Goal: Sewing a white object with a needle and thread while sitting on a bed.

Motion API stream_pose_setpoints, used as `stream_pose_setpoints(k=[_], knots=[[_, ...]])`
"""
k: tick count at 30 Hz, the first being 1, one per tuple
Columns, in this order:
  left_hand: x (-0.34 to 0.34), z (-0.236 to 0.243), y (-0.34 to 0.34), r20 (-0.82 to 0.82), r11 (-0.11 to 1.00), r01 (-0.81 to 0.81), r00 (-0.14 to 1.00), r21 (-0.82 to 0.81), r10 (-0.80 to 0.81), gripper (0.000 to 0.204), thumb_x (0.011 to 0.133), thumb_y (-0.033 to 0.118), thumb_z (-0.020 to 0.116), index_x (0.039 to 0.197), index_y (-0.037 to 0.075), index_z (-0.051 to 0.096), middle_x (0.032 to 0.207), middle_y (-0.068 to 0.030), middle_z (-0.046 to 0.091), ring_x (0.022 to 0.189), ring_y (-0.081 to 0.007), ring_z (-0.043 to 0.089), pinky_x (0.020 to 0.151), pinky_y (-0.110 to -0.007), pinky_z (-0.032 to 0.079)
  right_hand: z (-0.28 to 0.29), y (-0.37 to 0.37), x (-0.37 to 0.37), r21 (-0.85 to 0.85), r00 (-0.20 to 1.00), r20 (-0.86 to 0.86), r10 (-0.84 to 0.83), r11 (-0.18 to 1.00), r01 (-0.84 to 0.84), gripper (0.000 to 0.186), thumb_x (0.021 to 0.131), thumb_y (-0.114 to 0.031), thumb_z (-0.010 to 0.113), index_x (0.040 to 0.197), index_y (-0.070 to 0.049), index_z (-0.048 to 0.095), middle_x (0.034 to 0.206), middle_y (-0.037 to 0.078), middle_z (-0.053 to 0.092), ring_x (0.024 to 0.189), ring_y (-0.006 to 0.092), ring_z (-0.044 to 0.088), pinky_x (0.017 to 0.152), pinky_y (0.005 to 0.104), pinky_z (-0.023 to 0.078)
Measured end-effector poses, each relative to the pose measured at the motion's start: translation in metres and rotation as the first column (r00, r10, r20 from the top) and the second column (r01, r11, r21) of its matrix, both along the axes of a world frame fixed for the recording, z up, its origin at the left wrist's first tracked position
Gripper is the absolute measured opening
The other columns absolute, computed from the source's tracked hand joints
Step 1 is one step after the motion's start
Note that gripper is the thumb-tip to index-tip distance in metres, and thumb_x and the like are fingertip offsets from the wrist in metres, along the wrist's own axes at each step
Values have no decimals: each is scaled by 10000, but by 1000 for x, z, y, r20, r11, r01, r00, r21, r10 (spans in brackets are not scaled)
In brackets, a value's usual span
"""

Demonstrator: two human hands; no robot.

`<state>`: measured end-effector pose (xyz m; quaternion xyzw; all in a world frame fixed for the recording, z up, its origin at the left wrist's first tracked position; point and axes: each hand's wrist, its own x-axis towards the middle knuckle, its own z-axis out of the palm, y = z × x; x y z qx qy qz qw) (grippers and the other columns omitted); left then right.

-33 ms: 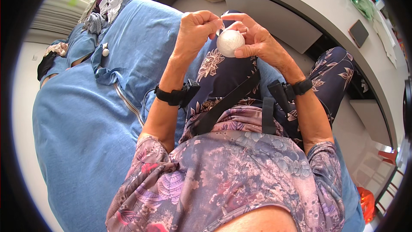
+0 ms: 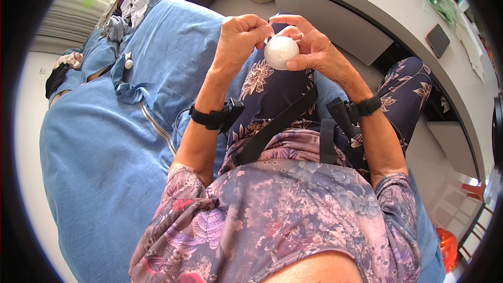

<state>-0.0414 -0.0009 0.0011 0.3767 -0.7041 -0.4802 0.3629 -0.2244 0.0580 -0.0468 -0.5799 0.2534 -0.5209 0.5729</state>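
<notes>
Over my lap, my right hand is closed around a white ball with a faintly textured surface. The thumb presses on the ball's lower right side, and the forefinger stretches across above it. Just left of the ball, my left hand is closed in a pinch. A thin white strip shows between its fingertips and the top of the ball; whether it is thread or tape cannot be made out. Both hands are nearly touching at the fingertips.
I sit on a blue cloth-covered sofa with a zipper line. A small white round thing lies on it at left. At right a curved grey desk carries a phone and a green cloth. Clothes are heaped at far left.
</notes>
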Motion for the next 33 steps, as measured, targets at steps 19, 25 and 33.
stream_pose_setpoints(k=[19,25,33], knots=[[11,-10,28,6,975,27,1000,221,-29,126,855,63,611,778,-21,667,567,-29,576,428,-34,402,407,-171,281,-19,-22,-17,53,884,466,-41,998,19,564,858,-300,661,1252,43,448,1211,238,548,1145,280,550,964,396,482],[13,-6,39,-16,970,68,998,235,-66,125,853,53,611,777,-30,667,576,-36,582,437,-34,418,411,-167,292,-25,-24,-17,147,825,554,-112,988,36,514,874,-285,645,1198,60,443,1138,214,566,1081,281,581,946,450,495],[12,8,52,-47,967,161,987,198,-155,120,848,50,622,787,-44,666,602,-28,579,476,-38,434,427,-176,307,-32,-26,-15,208,875,282,-394,915,345,554,816,-257,723,1192,43,447,1053,141,596,1007,217,599,935,370,495]])
